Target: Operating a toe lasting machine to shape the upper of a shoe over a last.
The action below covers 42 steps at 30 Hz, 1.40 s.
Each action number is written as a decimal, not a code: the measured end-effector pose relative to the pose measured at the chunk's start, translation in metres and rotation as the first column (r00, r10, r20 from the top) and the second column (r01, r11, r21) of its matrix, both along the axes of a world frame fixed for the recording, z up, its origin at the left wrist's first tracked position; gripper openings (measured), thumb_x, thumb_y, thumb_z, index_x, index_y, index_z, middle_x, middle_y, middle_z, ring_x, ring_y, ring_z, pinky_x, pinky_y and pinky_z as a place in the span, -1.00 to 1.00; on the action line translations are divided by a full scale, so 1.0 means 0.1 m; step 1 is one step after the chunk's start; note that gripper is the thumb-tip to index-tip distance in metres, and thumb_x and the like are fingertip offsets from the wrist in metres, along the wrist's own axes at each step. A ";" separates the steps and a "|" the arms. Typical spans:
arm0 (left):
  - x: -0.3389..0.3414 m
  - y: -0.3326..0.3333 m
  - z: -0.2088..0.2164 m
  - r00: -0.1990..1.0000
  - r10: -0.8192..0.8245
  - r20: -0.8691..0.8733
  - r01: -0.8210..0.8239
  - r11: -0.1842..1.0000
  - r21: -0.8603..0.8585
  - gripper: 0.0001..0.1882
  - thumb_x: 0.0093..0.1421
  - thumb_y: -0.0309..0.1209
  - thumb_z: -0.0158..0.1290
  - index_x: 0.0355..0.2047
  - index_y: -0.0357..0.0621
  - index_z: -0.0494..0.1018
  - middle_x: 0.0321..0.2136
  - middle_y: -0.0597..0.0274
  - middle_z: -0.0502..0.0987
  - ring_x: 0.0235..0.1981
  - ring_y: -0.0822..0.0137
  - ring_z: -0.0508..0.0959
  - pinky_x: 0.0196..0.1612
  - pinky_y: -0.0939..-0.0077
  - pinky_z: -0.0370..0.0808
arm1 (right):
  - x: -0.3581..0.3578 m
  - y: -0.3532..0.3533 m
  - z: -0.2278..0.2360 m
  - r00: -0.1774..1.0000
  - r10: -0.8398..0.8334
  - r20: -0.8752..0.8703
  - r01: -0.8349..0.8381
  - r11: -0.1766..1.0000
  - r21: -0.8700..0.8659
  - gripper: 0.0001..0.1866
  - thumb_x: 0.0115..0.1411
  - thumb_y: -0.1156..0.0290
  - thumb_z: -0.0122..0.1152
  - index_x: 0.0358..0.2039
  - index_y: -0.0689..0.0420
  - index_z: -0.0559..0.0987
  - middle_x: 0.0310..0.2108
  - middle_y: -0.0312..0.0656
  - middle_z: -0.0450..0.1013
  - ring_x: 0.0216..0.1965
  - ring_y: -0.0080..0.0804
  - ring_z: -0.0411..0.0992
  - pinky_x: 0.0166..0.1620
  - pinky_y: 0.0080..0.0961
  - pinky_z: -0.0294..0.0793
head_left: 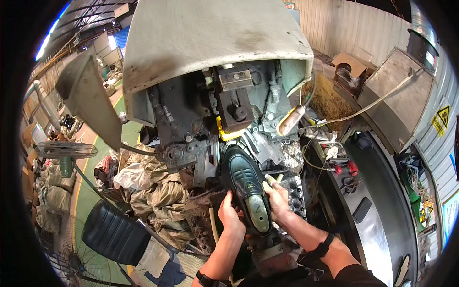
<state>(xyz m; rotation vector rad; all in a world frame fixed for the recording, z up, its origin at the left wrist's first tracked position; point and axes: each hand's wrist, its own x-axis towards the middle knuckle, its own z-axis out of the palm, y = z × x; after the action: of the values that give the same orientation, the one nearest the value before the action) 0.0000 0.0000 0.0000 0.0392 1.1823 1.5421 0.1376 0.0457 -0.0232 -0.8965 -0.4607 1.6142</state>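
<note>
A black leather shoe (pixel 244 172) with a pale green shoe last (pixel 258 214) filling its heel end lies between my hands, its toe up against the working parts of a large machine. My left hand (pixel 230 214) grips the shoe's left side near the heel, its fingers partly hidden beneath. On the opposite side, my right hand (pixel 277 197) holds the shoe with pale coverings on some fingertips. Just above the toe are a yellow guard piece (pixel 224 131) and a dark metal block (pixel 235 109); metal clamp parts (pixel 260 143) flank it.
A big pale hood (pixel 215 38) overhangs the machine. At right, a curved black conveyor belt (pixel 382 191) runs past a red-handled tool (pixel 346 168) and a dark phone-like block (pixel 362 209). Cloth sacks (pixel 148 184), a black padded seat (pixel 114 232) and a fan (pixel 67 149) stand left.
</note>
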 end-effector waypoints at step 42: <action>-0.08 0.62 -0.73 0.992 0.067 0.110 -0.093 0.963 0.251 -0.63 0.41 -0.21 -0.07 -0.07 -0.26 0.53 -0.17 0.14 0.63 -0.22 0.22 0.65 -0.08 0.30 0.60 | -0.24 0.48 -0.07 0.981 -0.058 -0.187 0.044 0.996 -0.079 -0.49 0.29 0.47 0.31 0.15 0.05 0.26 -0.08 -0.09 0.54 -0.18 -0.30 0.58 -0.19 -0.31 0.67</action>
<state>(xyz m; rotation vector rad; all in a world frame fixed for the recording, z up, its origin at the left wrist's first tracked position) -0.0075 0.0619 -0.0728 0.0850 0.9092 1.7407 0.1136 0.0934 -0.0307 -0.7944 -0.2442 1.6600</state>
